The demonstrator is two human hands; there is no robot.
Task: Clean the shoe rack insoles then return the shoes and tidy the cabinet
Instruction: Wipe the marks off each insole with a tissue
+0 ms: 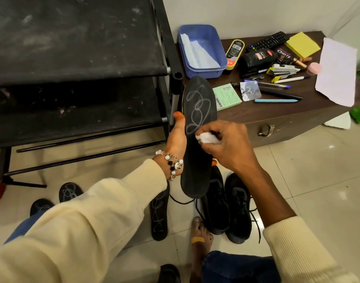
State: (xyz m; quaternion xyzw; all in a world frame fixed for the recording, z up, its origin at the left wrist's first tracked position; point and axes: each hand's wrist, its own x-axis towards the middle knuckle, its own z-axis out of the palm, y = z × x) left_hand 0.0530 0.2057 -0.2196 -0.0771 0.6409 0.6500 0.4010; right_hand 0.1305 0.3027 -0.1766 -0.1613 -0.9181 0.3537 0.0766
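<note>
**Insole held and wiped with white wad; rack shelves dusty**

The black shoe rack [77, 64] fills ten o'clock, its fabric shelves streaked with pale dust; the dark wooden cabinet [277, 115] sits at two o'clock, its top strewn with pens, polish bottles and a remote; a blue tub [202, 51] holding white paper stands at its near-left corner, at one o'clock. A pair of black shoes [226, 203] rests on the tiled floor at five o'clock. The black insole [197, 144], scribbled with white marks, stands near upright at centre; the left hand [176, 137] grips its left edge, thumb up along the side; the right hand [230, 144] pinches a white wad [206, 138] against the insole's face. Three more marked insoles [159, 215] lie on the floor at seven o'clock.
</note>
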